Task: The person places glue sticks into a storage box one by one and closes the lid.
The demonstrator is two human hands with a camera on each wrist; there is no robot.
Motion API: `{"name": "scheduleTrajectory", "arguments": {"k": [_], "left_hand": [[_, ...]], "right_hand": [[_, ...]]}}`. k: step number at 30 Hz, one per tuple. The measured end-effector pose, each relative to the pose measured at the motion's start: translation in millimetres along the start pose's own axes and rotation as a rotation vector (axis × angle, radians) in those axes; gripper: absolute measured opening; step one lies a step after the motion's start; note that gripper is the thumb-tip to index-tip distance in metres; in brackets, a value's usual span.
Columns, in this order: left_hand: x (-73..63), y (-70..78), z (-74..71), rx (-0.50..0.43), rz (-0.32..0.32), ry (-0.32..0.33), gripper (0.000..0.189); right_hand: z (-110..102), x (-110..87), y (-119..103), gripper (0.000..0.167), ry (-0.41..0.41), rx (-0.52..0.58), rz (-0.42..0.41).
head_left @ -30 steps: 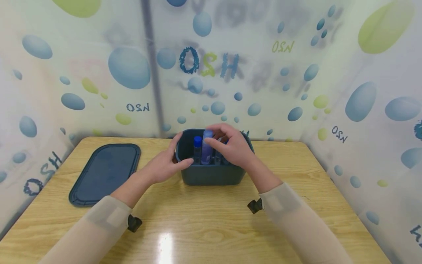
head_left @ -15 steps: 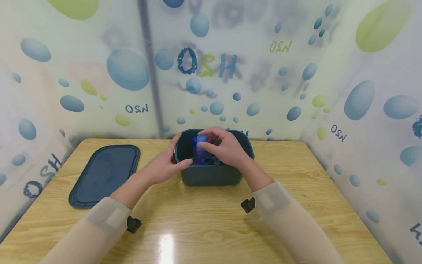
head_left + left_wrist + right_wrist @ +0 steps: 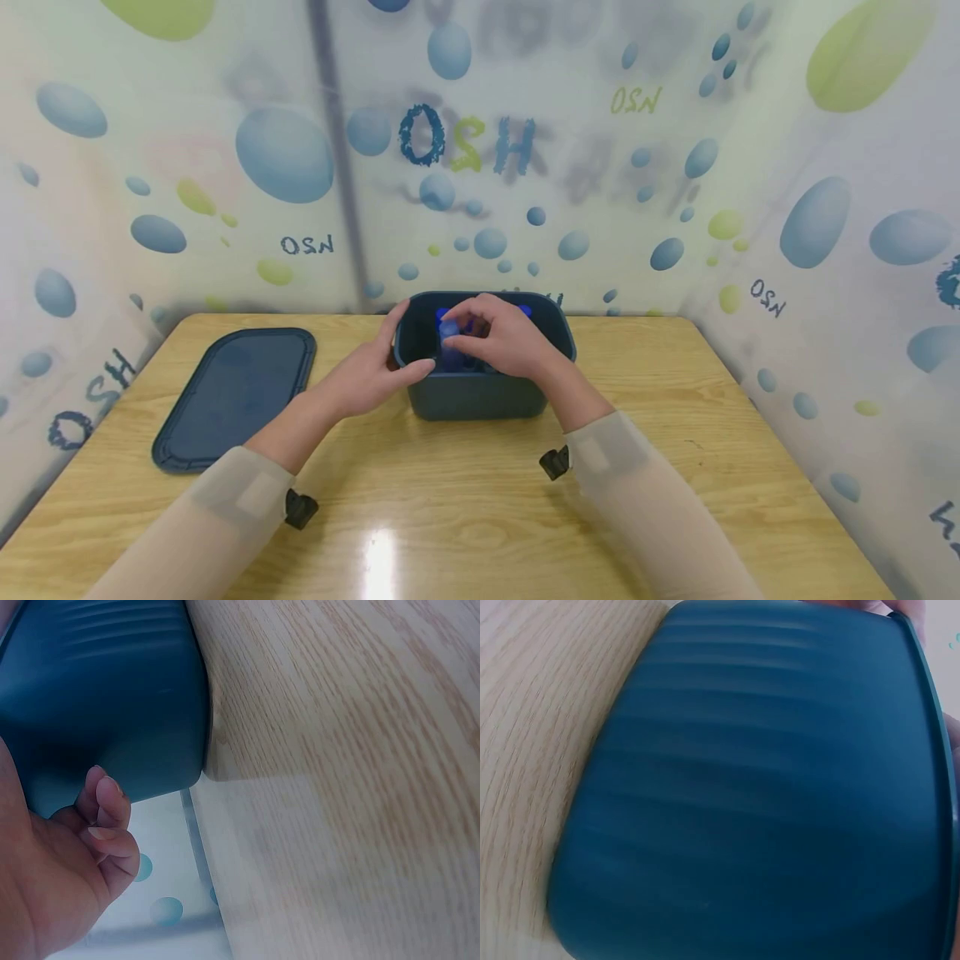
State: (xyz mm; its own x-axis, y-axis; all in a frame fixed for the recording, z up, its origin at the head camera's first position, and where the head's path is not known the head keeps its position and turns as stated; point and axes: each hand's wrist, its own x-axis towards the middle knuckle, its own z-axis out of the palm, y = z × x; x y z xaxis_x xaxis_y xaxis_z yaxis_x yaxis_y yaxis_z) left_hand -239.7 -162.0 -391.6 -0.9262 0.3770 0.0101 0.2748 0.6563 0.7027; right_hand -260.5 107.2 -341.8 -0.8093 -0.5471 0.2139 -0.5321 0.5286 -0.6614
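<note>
A dark blue-green plastic box [image 3: 480,402] stands uncovered near the table's back edge. My left hand [image 3: 366,377] holds its left end, thumb over the front rim; the left wrist view shows that hand's other fingers [image 3: 116,844] curled by the outer wall. Inside the box, my right hand [image 3: 508,337] pinches the top of a slim purple-blue bottle [image 3: 449,330] between thumb and fingers. The bottle's lower part sits below the rim. Blue caps [image 3: 525,311] of other bottles show around the right hand, partly hidden by it. Ribbed box wall [image 3: 757,780] fills most of the right wrist view.
A flat dark blue lid [image 3: 236,396] with rounded corners lies on the wooden table [image 3: 465,500] to the left of the box. A white wall [image 3: 480,217] printed with blue and green spots rises right behind the table.
The right hand has moved left and down with the bottle, which now sits lower in the box beside the blue-capped one. The left hand has kept its place on the box.
</note>
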Motion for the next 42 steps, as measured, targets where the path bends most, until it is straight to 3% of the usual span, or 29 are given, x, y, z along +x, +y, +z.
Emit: {"name": "scheduleTrajectory", "arguments": {"k": [15,24,42], "left_hand": [[-0.9,1.8,-0.4,0.012,-0.016,-0.01,0.111],[-0.6,1.0,0.3,0.016,-0.019,-0.005,0.111],[-1.1,1.6,0.8,0.036,-0.025,-0.004,0.111]], "right_hand": [[4.1,4.7,0.9,0.034,-0.096,-0.099,0.091],[4.4,5.1,0.5,0.034,-0.14,-0.116,0.102],[4.8,5.1,-0.6,0.034,-0.13,-0.11,0.099]]}}
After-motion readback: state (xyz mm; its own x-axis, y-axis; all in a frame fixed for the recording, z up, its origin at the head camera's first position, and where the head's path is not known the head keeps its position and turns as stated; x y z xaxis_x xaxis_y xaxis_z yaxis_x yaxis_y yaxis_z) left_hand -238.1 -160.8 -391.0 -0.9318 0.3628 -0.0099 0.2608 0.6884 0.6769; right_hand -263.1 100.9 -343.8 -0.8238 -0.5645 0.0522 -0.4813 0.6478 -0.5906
